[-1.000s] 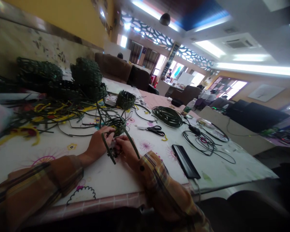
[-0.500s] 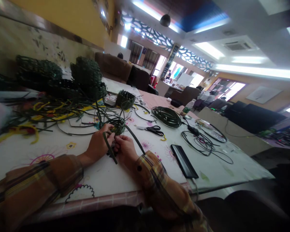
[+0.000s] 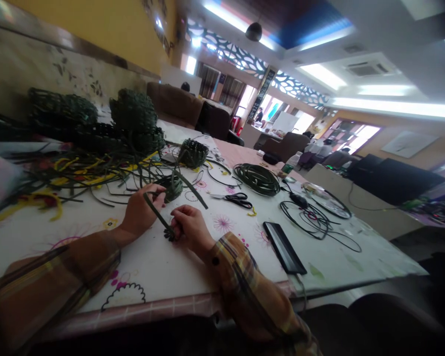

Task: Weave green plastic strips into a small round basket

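Bench [image 3: 159,277], near edge inward: right hand [image 3: 190,225], grip narrow, fingertips pinched, contents cannot be told; left hand [image 3: 143,210], grip closed on green woven piece [image 3: 175,188], loose strips attached. Farther from that edge: black-handled scissors [image 3: 239,199], green coil [image 3: 257,183], small woven basket [image 3: 193,154].

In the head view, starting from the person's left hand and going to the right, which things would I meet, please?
Left hand → right hand → black-handled scissors → flat black device.
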`<control>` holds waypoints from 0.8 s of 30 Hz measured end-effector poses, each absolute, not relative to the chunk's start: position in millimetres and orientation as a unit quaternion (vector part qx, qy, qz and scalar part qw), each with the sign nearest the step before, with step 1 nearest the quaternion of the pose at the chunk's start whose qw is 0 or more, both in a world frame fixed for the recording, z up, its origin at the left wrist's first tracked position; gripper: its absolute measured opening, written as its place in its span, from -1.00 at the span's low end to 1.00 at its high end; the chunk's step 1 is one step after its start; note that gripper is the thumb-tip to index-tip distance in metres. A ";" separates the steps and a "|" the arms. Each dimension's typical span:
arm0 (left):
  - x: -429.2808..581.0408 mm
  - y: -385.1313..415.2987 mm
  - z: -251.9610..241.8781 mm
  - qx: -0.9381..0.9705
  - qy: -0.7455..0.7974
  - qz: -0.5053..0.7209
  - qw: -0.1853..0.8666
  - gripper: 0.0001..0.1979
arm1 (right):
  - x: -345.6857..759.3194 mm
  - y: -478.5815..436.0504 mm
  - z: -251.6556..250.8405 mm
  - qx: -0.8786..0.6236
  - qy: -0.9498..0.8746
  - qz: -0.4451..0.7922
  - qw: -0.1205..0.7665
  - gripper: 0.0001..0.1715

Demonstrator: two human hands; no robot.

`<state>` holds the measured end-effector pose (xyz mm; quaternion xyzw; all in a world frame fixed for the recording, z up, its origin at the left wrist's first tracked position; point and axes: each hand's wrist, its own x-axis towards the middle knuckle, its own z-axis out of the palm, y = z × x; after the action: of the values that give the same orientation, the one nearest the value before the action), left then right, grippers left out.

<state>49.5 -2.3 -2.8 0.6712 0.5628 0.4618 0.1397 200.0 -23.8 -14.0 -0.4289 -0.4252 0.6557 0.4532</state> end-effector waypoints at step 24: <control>58.1 -8.2 -4.9 0.686 0.520 0.471 0.192 -0.78 | 197.3 -17.3 -20.9 -0.359 -0.355 0.727 0.465 -0.86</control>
<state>58.1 -8.2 -4.9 0.6862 0.5201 0.4709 0.1921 197.3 -17.3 -20.9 -0.3593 -0.3546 0.7270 0.4653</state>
